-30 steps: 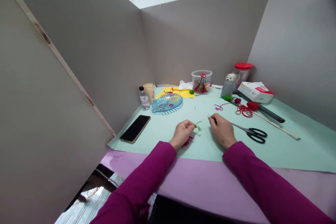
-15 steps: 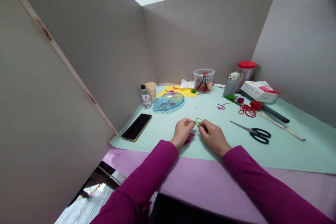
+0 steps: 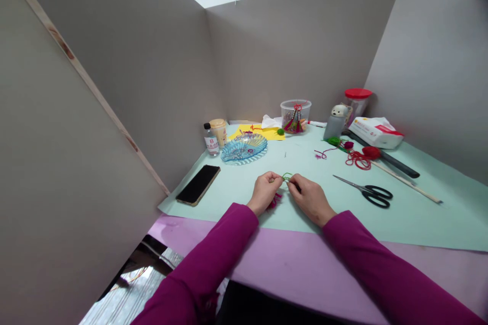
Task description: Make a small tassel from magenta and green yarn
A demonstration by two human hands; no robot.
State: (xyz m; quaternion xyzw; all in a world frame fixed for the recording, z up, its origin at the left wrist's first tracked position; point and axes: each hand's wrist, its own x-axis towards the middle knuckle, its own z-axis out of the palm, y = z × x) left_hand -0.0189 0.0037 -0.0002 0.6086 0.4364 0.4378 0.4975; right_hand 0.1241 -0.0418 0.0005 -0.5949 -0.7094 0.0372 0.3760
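Observation:
Over the pale green table paper, my left hand pinches green yarn between thumb and forefinger. My right hand is closed in a pinch on the same yarn, a short gap away. A small loop and a loose end of the yarn stand up between the fingertips. Magenta yarn hangs below my left fingers, partly hidden by that hand. To the right of my right hand lie scissors with black handles, their blades pointing to the left.
A black phone lies at left, below a blue shell-shaped dish with beads. A small bottle stands beside the dish. A clear tub is at the back. Red yarn, a stick and a tissue pack lie right.
Both hands stay nearly in place, still pinching the green yarn. The yarn loop between them has shifted very slightly.

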